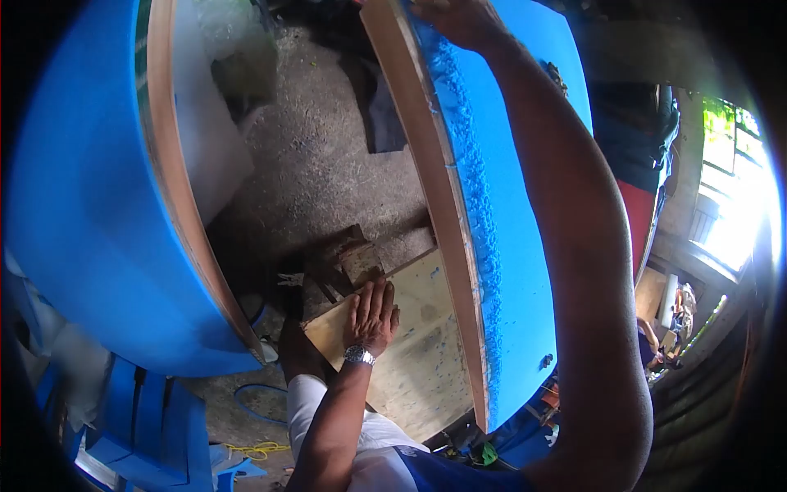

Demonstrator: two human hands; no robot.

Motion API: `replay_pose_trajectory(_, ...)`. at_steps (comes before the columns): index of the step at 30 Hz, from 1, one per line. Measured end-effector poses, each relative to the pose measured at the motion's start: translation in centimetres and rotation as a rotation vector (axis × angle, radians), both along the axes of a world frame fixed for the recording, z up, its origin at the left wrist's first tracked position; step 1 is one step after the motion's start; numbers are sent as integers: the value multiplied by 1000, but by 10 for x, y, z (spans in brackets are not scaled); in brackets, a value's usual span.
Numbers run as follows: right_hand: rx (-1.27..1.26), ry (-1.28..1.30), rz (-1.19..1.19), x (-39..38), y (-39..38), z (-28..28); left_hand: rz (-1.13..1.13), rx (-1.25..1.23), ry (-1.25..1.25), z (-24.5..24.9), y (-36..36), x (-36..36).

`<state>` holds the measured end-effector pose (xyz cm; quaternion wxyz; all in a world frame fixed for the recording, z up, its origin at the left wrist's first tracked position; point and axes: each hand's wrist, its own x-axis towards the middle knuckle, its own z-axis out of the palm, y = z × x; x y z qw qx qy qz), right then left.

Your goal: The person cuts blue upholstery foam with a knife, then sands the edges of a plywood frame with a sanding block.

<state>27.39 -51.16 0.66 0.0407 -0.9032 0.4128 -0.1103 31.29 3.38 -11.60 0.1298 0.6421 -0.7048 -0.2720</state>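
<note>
My left hand (374, 319), with a metal watch at the wrist, lies with its fingers spread on the corner of a pale wooden board (426, 353). My right arm reaches up along a blue panel (525, 164) with a brown wooden edge (426, 156). At the top of the view my right hand (463, 20) is over that panel's upper end; its fingers are partly cut off and dark, so what they hold cannot be made out. Blue shavings (484, 238) lie in a strip along the wooden edge.
A large curved blue panel (74, 189) with a wooden rim stands on the left. Blue slatted furniture (147, 418) is at the lower left, near a yellow cord (258, 449). Concrete floor (320, 148) shows between the panels. A bright window (730, 197) is on the right.
</note>
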Motion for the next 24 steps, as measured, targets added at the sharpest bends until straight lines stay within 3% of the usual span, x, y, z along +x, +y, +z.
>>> replay_pose_trajectory(2, 74, 137, -87, 2, 6, 5, 23, -17, 12, -2, -1, -1)
replay_pose_trajectory(5, -31, 165, 45, -25, 24, -2, 49, -57, -2, -4, 3, -5)
replay_pose_trajectory(9, 210, 256, 229, -44, 45, 45, 46, -71, -15, -5, -3, -2)
replay_pose_trajectory(13, 0, 55, 46, -36, 27, 22, 31, -39, -15, -5, 3, -5)
replay_pose_trajectory(17, 96, 120, 43, -45, 49, 18, 10, -17, -19, -8, 7, -5)
replay_pose_trajectory(19, -50, -58, 529, -69, 65, 9, 14, -19, -15, -8, 6, -6)
replay_pose_trajectory(24, 143, 51, 111, -111, 180, 33, 12, 5, -32, -7, 6, -6)
